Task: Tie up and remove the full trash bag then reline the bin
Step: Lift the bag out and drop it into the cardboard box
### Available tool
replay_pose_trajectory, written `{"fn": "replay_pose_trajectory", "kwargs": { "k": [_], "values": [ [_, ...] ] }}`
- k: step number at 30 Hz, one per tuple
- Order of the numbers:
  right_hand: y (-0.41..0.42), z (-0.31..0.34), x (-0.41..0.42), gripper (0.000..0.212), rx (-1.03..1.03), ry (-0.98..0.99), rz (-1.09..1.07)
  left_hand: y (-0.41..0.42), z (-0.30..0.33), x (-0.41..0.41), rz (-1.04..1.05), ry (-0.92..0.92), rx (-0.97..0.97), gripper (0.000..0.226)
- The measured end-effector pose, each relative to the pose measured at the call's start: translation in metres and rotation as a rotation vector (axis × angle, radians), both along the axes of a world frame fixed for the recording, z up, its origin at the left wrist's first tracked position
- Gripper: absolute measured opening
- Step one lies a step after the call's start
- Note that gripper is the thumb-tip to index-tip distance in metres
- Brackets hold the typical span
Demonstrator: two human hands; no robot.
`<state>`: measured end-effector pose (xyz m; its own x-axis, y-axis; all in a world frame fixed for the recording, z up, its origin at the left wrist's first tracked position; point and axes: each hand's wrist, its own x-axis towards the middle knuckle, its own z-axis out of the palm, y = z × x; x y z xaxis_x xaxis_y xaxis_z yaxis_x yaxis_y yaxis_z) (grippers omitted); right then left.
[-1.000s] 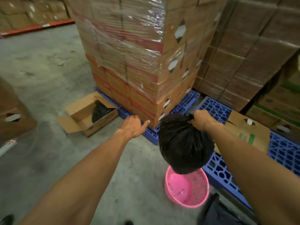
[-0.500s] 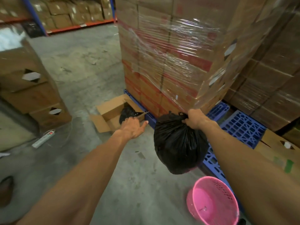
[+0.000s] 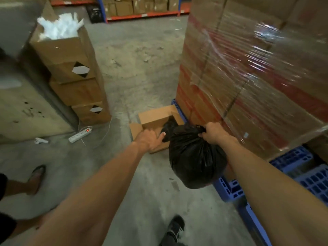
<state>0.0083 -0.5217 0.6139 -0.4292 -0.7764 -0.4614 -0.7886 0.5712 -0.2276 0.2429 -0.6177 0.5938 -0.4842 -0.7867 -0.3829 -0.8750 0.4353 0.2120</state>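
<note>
Grey concrete floor (image 3: pixel 147 80) ran between stacks of warehouse cartons, with orange-and-blue racking (image 3: pixel 142 14) far behind. At the far left a sandalled foot (image 3: pixel 36 178) of another person stood on the floor, and above it rose a stack of brown boxes (image 3: pixel 74 80), the top one open and stuffed with white plastic (image 3: pixel 59 27). A white power strip (image 3: pixel 80 134) with a lit red switch lay at the foot of that stack, well to the left of the fingers. The left hand (image 3: pixel 150 140) reached forward with its fingers loosely curled and holding nothing, the thumb extended toward the bag; it hung in front of an open cardboard box (image 3: pixel 154 119) on the floor, in which some black plastic (image 3: pixel 169 124) showed just beyond the thumb. Immediately right of that hand, the full black trash bag (image 3: pixel 193 160) hung clear of the floor, bulging and round, its gathered neck clenched in the right hand (image 3: pixel 212 133), whose fingers were closed tightly around it. Behind and to the right of those fingers towered a shrink-wrapped pallet load of cartons (image 3: pixel 252 82), resting on a blue plastic pallet (image 3: pixel 301 171). Below the bag, a dark shoe (image 3: pixel 174 228) of the wearer touched the floor.
</note>
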Motion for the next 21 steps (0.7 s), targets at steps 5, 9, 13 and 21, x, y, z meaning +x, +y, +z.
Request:
{"fn": "replay_pose_trajectory", "kwargs": {
  "k": [5,9,13,21],
  "values": [
    [-0.091,-0.038,-0.005,0.022,0.021,-0.043,0.034,-0.081,-0.045,-0.013,0.049,-0.015,0.016,0.072],
    [-0.164,-0.069,-0.014,0.022,0.005,-0.027,0.021,-0.152,-0.080,-0.029,0.058,0.022,0.018,0.063],
    [-0.240,-0.109,-0.025,0.028,0.010,-0.024,0.007,-0.233,-0.123,-0.045,0.024,-0.022,0.018,0.067],
    [-0.369,-0.213,-0.043,0.025,0.104,-0.133,0.046,-0.359,-0.218,-0.069,-0.034,-0.056,0.088,0.073]
  ]
}}
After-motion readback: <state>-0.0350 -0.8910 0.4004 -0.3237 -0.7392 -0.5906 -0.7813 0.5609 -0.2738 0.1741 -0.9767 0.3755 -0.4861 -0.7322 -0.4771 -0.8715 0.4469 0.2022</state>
